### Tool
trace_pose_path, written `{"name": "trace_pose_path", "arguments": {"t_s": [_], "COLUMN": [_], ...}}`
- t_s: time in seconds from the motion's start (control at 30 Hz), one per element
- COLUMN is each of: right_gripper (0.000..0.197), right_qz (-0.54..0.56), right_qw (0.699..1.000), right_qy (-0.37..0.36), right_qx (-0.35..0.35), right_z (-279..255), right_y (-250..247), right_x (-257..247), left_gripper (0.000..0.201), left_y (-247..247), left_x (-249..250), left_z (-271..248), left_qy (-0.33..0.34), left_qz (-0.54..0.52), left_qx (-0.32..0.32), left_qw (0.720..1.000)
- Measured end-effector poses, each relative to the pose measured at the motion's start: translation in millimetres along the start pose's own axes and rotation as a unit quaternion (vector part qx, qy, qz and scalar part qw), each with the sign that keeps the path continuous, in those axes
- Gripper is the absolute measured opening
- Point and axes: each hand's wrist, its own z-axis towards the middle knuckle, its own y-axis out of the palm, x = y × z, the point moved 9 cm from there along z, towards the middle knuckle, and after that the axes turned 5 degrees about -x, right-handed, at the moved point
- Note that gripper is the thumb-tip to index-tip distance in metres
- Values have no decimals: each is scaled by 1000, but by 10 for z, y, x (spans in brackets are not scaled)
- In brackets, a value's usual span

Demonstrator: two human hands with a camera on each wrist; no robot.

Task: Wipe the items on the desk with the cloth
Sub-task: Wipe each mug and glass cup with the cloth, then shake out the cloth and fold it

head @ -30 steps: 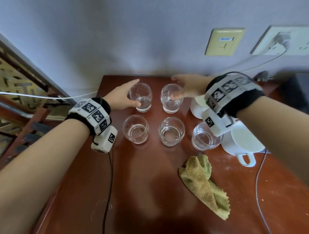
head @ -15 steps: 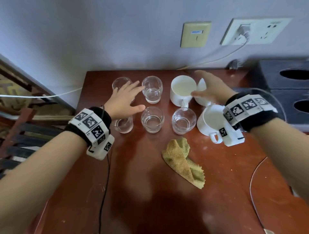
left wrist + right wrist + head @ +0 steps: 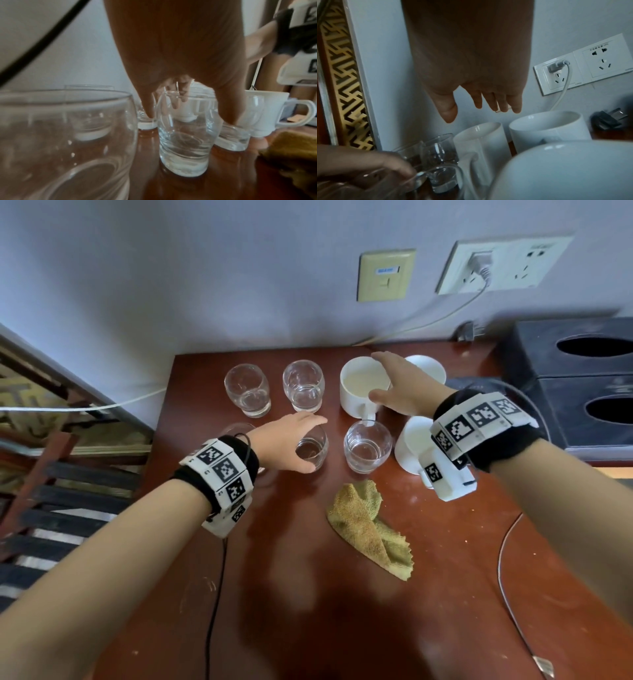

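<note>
Glasses (image 3: 367, 445), mugs (image 3: 363, 386) crowding cloth (image 3: 368, 527)

reddish-brown desk (image 3: 308, 628), olive-yellow cloth (image 3: 368, 529), clear glasses (image 3: 367, 445), white mugs (image 3: 363, 386), black-and-white checked wristbands (image 3: 222, 470)

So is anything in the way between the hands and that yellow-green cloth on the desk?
Nothing visible. The cloth lies alone on bare desk, nearer the person than the glasses. The left hand is around a front-row glass; the right hand hovers above a white mug. Either could draw straight back.
</note>
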Motion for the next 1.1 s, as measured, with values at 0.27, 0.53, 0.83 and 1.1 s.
{"name": "trace_pose_path", "arguments": {"t_s": [0.27, 0.53, 0.83, 1.1], "right_gripper": [56, 18, 72, 30], "right_qz": [-6, -92, -54, -19], "right_qw": [995, 965, 980, 983], "right_qy": [-73, -244, 45, 33], "right_qx": [68, 10, -186, -181], "right_z": [-373, -1046, -1146, -1162], "right_y": [-8, 570, 1307, 1477], "right_x": [-175, -357, 390, 376], "left_gripper": [86, 38, 36, 38], "left_y": [5, -139, 257, 739], "left_x": [44, 469, 715, 902], "left_z": [-35, -343, -210, -148], "left_qy": [16, 133, 59, 146], "left_qz": [-2, 111, 326, 364], "left_qx": [7, 218, 229, 116], "left_qw": [1000, 960, 915, 912]}}
